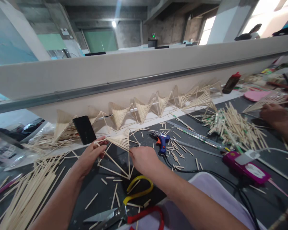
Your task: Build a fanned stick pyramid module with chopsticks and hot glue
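A framework of thin wooden sticks [120, 140], with a fanned, twisted row of sticks across its top, stands on the dark table between my hands. My left hand [96, 151] grips its upper left corner between thumb and fingers. At the right edge my right hand [144, 161] is closed on the same framework, its fingertips partly hidden behind the hand. Below lie large scissors [140, 188] with one yellow and one red handle, blades apart. A blue glue gun [163, 143] rests to the right of my right hand, its cable running toward the lower right.
A black phone [84, 129] leans behind my left hand. Several finished stick frameworks [142, 110] line the wall. Long sticks [31, 195] lie at left, a pile of short sticks [235, 127] at right. Near a magenta power strip [246, 167], another person's hand [276, 115] holds a stick piece.
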### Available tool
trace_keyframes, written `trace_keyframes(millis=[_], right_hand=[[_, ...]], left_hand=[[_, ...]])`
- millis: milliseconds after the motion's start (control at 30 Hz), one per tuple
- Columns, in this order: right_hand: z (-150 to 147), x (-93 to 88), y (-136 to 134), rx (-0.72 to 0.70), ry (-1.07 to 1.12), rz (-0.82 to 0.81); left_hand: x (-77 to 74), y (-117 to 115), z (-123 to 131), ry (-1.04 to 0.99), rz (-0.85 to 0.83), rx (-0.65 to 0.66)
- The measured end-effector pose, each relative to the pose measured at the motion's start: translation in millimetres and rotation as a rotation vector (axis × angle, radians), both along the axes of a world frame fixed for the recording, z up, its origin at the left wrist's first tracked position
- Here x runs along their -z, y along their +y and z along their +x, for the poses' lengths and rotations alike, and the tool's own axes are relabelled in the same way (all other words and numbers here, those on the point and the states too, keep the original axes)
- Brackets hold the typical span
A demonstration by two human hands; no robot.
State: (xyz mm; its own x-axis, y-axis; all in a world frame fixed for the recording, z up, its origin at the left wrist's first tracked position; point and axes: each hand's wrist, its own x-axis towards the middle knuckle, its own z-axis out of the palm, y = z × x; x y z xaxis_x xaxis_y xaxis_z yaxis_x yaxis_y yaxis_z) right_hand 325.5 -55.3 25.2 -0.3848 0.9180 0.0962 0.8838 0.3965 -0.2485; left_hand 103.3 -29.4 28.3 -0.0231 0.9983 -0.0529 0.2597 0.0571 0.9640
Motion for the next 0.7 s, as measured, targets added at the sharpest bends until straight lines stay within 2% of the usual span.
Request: trace_keyframes(millis=[700], right_hand=[[8.8, -1.0, 7.6, -0.012, -0.009, 0.0]], left_hand=[[-4.2, 0.2, -1.1, 0.066, 0.044, 0.041]])
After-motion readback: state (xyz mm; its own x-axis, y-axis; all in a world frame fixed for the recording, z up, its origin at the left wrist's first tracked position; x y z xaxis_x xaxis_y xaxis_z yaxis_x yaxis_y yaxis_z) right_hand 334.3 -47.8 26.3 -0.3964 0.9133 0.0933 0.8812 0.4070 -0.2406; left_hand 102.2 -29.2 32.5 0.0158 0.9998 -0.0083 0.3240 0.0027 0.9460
